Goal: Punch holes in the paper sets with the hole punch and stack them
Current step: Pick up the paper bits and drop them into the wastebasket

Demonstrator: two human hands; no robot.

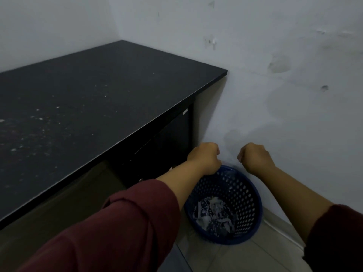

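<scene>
**Both fists held over the waste basket, no paper or punch in view**

The left hand (204, 157) and the right hand (255, 158) are held out side by side, fingers curled into fists; nothing can be seen held in either. Directly below and between them a blue perforated basket (249, 203) stands on the floor against the wall, with paper scraps (213, 211) lying in it. The black desk (98, 95) lies to the left, nearer the left hand. Neither hole punch nor paper sets are visible, so their direction cannot be told.
</scene>
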